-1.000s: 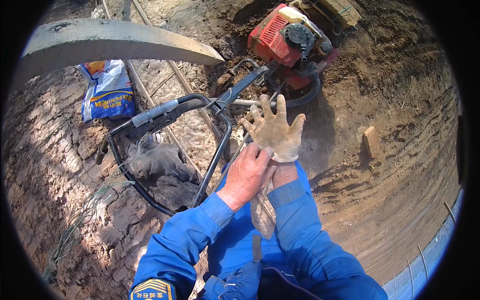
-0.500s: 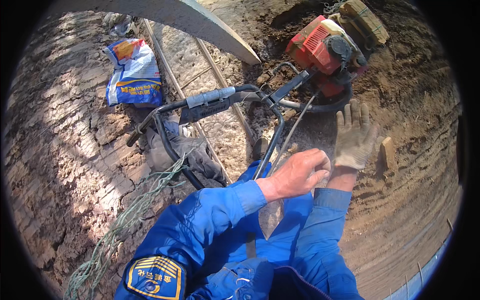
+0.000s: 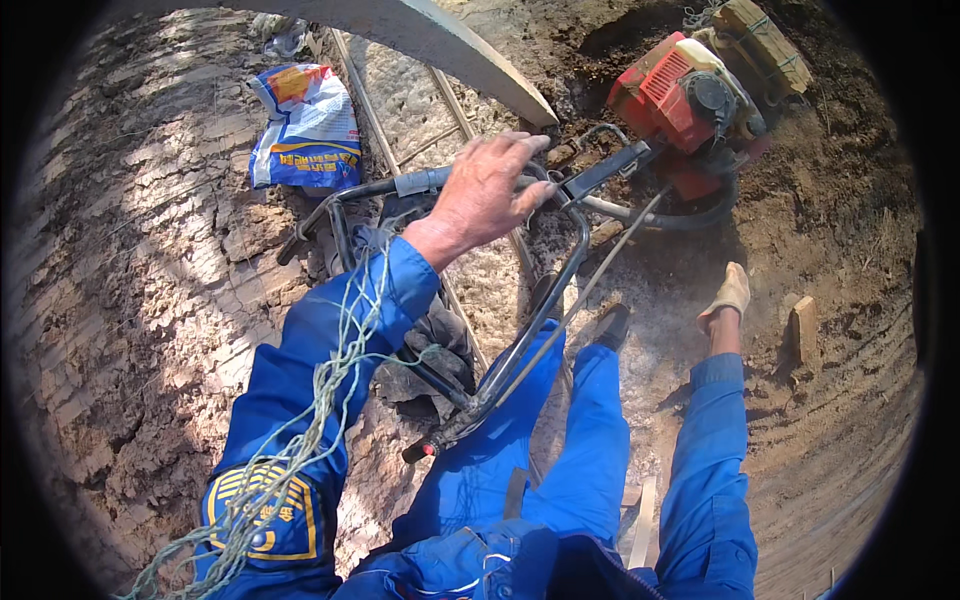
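My bare left hand (image 3: 488,192) is over the black tube handlebar (image 3: 577,225) of a machine with a red engine (image 3: 668,90). Its fingers are stretched out with the thumb apart; whether it touches the bar I cannot tell. On my right hand (image 3: 733,290) is a dusty work glove. That hand hangs above the dirt, right of the handlebar and below the engine, its fingers mostly hidden by the angle. Strands of pale green twine (image 3: 325,405) run across my left sleeve. A grip with a red button (image 3: 420,452) is at the bar's near end.
A blue and white printed sack (image 3: 308,135) lies on cracked soil at left. Two long rails with a crosspiece (image 3: 430,150) run along the ground. A curved grey slab edge (image 3: 470,55) crosses the top. Grey cloth (image 3: 435,345) lies under the handlebar; a wooden block (image 3: 804,332) is at right.
My left hand has moved up and left, away from my right hand, to the handlebar. My right hand has moved down and right, turning from spread fingers. Twine now crosses my left sleeve.
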### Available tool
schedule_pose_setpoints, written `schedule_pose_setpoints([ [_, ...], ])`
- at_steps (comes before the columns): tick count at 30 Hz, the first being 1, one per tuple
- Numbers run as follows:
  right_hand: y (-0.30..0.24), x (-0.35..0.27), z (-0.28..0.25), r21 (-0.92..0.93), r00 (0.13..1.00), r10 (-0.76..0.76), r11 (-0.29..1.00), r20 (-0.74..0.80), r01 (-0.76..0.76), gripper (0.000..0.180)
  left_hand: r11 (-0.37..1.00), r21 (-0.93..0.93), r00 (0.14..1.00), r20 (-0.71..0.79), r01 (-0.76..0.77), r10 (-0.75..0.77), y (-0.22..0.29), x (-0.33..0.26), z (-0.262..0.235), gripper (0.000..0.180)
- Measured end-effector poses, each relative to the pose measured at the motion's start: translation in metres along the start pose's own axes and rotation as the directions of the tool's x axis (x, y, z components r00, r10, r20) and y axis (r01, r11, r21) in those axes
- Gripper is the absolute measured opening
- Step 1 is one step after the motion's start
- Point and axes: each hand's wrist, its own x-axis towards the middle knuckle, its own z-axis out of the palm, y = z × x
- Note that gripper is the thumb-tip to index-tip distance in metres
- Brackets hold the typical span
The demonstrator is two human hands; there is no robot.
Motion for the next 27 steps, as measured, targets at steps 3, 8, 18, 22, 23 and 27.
schedule_pose_setpoints([
  [3, -0.013, 0.048, 0.016, -0.142, 0.965, -0.094, 0.981, 0.243, 0.131, 0.062, 0.877, 0.475, 0.972, 0.161, 0.075, -0.171, -0.081, -0.025, -0.085, 0.049],
  [8, -0.075, 0.072, 0.078, 0.139, 0.905, -0.304, 0.952, 0.297, 0.274, 0.085, 0.849, 0.299, 0.717, 0.453, 0.436, -0.529, -0.119, -0.061, -0.11, 0.048],
  [18, -0.132, 0.104, 0.166, 0.085, 0.837, -0.257, 0.965, 0.482, 0.248, 0.045, 0.814, 0.437, 0.695, 0.443, 0.383, -0.566, -0.13, -0.063, -0.103, 0.046],
  [22, -0.143, 0.104, 0.165, 0.244, 0.868, -0.235, 0.96, 0.436, 0.137, 0.048, 0.773, 0.501, 0.674, 0.417, 0.39, -0.61, -0.125, -0.057, -0.1, 0.046],
  [23, -0.14, 0.1, 0.162, 0.343, 0.85, -0.261, 0.934, 0.458, 0.102, 0.046, 0.795, 0.457, 0.688, 0.425, 0.398, -0.589, -0.124, -0.056, -0.1, 0.046],
  [27, -0.108, 0.079, 0.135, 0.442, 0.879, -0.225, 0.897, 0.419, 0.019, 0.036, 0.797, 0.466, 0.695, 0.423, 0.384, -0.582, -0.124, -0.058, -0.1, 0.045],
])
